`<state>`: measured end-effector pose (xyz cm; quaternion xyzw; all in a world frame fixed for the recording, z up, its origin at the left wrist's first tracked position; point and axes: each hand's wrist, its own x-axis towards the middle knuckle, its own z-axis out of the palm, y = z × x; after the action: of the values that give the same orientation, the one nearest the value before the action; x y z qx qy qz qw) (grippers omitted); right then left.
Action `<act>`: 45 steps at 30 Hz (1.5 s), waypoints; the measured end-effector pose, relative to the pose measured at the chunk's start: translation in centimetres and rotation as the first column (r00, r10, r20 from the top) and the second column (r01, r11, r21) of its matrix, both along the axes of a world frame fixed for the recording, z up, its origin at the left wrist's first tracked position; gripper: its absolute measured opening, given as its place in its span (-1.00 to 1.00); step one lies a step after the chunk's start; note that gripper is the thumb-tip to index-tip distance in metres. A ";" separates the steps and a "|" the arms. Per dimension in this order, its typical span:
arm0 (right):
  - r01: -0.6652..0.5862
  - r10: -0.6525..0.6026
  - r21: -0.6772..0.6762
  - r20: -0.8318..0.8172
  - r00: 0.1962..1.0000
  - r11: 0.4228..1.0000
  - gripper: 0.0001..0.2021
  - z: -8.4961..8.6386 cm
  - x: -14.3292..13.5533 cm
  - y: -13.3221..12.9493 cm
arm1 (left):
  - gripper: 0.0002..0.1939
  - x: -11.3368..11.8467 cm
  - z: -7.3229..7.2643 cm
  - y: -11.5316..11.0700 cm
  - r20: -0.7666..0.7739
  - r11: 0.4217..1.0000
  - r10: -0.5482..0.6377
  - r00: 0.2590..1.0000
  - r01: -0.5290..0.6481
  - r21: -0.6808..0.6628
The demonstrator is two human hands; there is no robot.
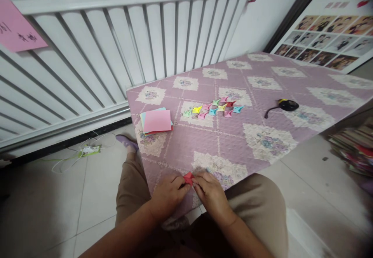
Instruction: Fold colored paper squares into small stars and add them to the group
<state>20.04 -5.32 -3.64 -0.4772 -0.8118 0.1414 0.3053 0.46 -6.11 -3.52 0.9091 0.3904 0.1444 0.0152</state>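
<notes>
Close to the near edge of the table, a small folded red paper piece is pinched between both hands. My left hand grips its left side, fingers closed. My right hand pinches its right side with thumb and fingers together. Beyond the hands lies a cluster of small folded paper pieces in pink, green, yellow, blue and red, set in rough rows. To the left of these rests a stack of coloured paper sheets, pink on top, with blue, yellow and red edges showing.
A purple floral cloth covers the table. A black object with a curved stem lies at the right. Behind stands a white radiator; a photo board leans at the far right. A power strip with cables is on the floor.
</notes>
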 end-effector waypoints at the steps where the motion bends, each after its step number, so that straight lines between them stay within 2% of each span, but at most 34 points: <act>1: 0.000 0.000 0.011 0.008 1.000 1.000 -0.85 0.0 0.0 0.0 | -0.76 0.1 0.0 0.0 -0.003 1.000 -0.004 1.000 0.004 0.013; 8: 0.008 -0.030 0.128 0.169 0.985 0.992 -0.88 -0.5 -0.3 -0.3 | -0.79 0.1 -0.2 0.0 -0.007 0.999 -0.008 1.000 0.009 0.040; 12: -0.070 0.021 0.184 0.259 0.966 0.980 -0.86 -0.4 -0.2 -0.3 | -0.79 0.2 -0.1 0.0 -0.002 0.999 -0.016 1.000 0.016 0.037; 17: -0.142 0.083 0.152 0.341 0.936 0.978 -0.87 0.3 0.3 -0.2 | -0.80 0.1 0.1 0.1 0.015 1.000 -0.014 1.000 0.013 0.027; 22: -0.173 0.109 0.120 0.417 0.902 0.978 -0.84 1.0 0.5 -0.4 | -0.78 -0.2 0.0 0.2 0.010 0.997 -0.071 0.997 0.071 -0.012; 26: -0.171 0.094 0.126 0.465 0.880 0.977 -0.81 1.3 0.3 -0.6 | -0.78 -0.1 0.2 0.2 0.056 0.999 -0.032 0.998 0.033 -0.003; 31: -0.158 0.066 0.140 0.509 0.858 0.977 -0.82 1.5 0.1 -0.8 | -0.72 0.1 0.9 0.3 0.006 0.998 -0.026 1.000 0.026 0.051; 35: -0.160 0.078 0.118 0.514 0.854 0.980 -0.79 1.6 0.1 -1.1 | -0.72 0.2 1.4 0.4 -0.098 0.998 -0.055 0.994 0.056 0.007; 39: -0.147 0.070 0.127 0.473 0.878 0.981 -0.71 1.0 0.2 -1.5 | -0.71 0.1 1.7 0.3 -0.136 0.998 -0.059 0.989 0.056 -0.026; 45: -0.045 0.014 0.063 0.425 0.905 0.997 -0.65 0.0 0.4 -2.4 | -0.68 0.0 1.9 0.1 -0.160 0.995 -0.022 0.987 0.006 -0.103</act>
<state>20.42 -7.74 -3.63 -0.4728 -0.8705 0.0097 0.1362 0.50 -5.96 -1.66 0.9186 0.3909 0.0501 0.0310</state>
